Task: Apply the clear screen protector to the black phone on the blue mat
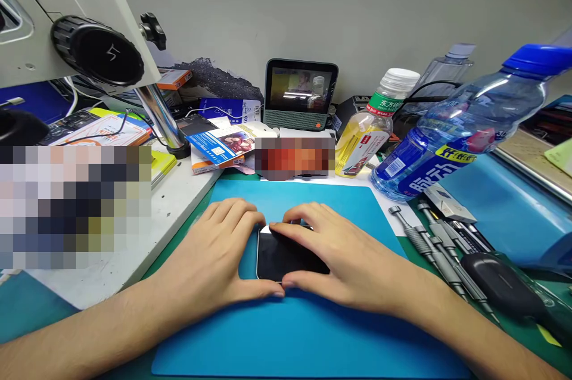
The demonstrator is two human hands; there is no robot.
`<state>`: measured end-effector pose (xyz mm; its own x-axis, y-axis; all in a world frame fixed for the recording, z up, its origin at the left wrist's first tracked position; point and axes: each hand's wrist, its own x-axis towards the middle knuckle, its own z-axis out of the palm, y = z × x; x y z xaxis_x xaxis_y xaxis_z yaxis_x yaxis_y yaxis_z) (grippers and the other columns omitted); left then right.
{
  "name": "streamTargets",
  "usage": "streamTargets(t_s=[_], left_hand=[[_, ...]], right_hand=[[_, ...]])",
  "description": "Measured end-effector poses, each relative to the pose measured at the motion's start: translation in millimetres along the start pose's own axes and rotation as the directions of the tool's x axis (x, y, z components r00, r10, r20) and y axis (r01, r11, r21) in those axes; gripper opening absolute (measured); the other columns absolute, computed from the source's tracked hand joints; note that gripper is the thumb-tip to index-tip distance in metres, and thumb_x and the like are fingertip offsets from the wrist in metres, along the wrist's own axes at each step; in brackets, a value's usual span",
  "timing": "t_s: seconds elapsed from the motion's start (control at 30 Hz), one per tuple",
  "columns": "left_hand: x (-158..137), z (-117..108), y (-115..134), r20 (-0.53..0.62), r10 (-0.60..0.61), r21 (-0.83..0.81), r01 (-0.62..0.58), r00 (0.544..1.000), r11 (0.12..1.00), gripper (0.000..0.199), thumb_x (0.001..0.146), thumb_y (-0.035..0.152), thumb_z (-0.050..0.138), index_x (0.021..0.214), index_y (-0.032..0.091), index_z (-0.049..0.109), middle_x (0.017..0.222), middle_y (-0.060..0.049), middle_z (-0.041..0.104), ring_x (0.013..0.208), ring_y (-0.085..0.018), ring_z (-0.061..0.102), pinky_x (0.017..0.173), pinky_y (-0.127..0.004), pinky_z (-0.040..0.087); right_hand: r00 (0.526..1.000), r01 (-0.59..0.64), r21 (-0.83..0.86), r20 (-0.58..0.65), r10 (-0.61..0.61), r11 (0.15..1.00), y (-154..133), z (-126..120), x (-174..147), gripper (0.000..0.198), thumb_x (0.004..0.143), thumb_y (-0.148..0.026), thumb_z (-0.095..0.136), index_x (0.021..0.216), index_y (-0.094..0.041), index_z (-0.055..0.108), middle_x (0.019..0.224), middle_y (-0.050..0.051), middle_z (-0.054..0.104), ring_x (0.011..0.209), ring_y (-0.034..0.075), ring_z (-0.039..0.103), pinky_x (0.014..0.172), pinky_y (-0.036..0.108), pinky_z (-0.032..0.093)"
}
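A smartphone (286, 258) with a dark screen and a pale rim lies sideways on a blue mat (268, 332). My left hand (226, 249) curves around its left end, thumb along the near edge and fingers at the far corner. From the other side my right hand (346, 249) grips the phone, its thumb at the near edge and its index finger reaching over the screen to the far edge. The two thumb tips meet near the phone's front edge. My right hand hides the phone's right end.
A microscope (102, 52) stands on a white base (174, 213) at left. Behind the mat are a small display (300, 91) and boxes. A yellow drink bottle (369, 124), a blue-capped bottle (460, 124), several screwdrivers (440, 255) and a black case (503, 285) are at right.
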<state>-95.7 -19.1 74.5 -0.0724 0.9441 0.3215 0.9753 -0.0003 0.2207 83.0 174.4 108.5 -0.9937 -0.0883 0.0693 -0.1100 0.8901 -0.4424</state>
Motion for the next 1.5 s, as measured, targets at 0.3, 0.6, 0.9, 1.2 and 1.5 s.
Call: streamTargets(t_s=[0.3,0.6,0.9,1.2,1.5], left_hand=[[0.6,-1.4,-1.8,0.036,-0.011,-0.053,0.013,0.999,0.999,0.077,0.086,0.086,0.069,0.124,0.021,0.053,0.127,-0.012,0.061,0.118,-0.036,0.058,0.099,-0.052,0.046],[0.3,0.4,-3.1,0.032,-0.010,-0.080,0.012,0.999,0.997,0.075,0.086,0.084,0.071,0.124,0.022,0.052,0.126,-0.010,0.060,0.119,-0.036,0.058,0.099,-0.052,0.046],[0.0,-0.3,-1.8,0.038,-0.008,-0.079,0.011,0.999,0.997,0.072,0.088,0.080,0.072,0.124,0.021,0.051,0.128,-0.010,0.059,0.121,-0.037,0.058,0.100,-0.053,0.045],[-1.0,0.4,-2.4,0.027,0.008,-0.066,-0.006,1.000,0.998,0.071,0.088,0.077,0.075,0.126,0.023,0.049,0.129,-0.009,0.059,0.121,-0.035,0.060,0.099,-0.051,0.046],[0.1,1.9,-3.1,0.025,0.013,-0.060,-0.011,1.000,0.998,0.070,0.091,0.079,0.071,0.127,0.023,0.049,0.130,-0.010,0.059,0.122,-0.035,0.060,0.099,-0.050,0.046]], right_hand=[[0.995,-0.065,0.072,0.079,0.060,0.995,2.7,-8.1,-0.6,0.065,0.097,-0.053,0.079,0.152,-0.026,0.059,0.143,0.009,0.060,0.127,0.030,0.058,0.109,0.047,0.050],[0.973,-0.149,0.264,0.208,0.095,0.953,17.7,-35.2,-5.9,0.057,0.093,-0.054,0.083,0.140,-0.026,0.069,0.150,0.003,0.061,0.138,0.026,0.056,0.118,0.037,0.043],[0.961,-0.211,0.325,0.243,0.134,0.922,26.3,-39.4,-6.8,0.051,0.090,-0.047,0.088,0.134,-0.027,0.070,0.145,0.000,0.062,0.134,0.022,0.057,0.114,0.032,0.043],[0.989,-0.130,0.207,0.101,0.111,0.970,17.6,-16.9,-0.3,0.053,0.092,-0.050,0.085,0.137,-0.028,0.067,0.132,0.003,0.062,0.123,0.024,0.059,0.106,0.039,0.046],[0.994,-0.099,0.138,0.062,0.092,0.985,12.0,-11.1,-0.3,0.049,0.095,-0.047,0.083,0.137,-0.028,0.065,0.130,0.003,0.062,0.119,0.025,0.059,0.103,0.042,0.046]])
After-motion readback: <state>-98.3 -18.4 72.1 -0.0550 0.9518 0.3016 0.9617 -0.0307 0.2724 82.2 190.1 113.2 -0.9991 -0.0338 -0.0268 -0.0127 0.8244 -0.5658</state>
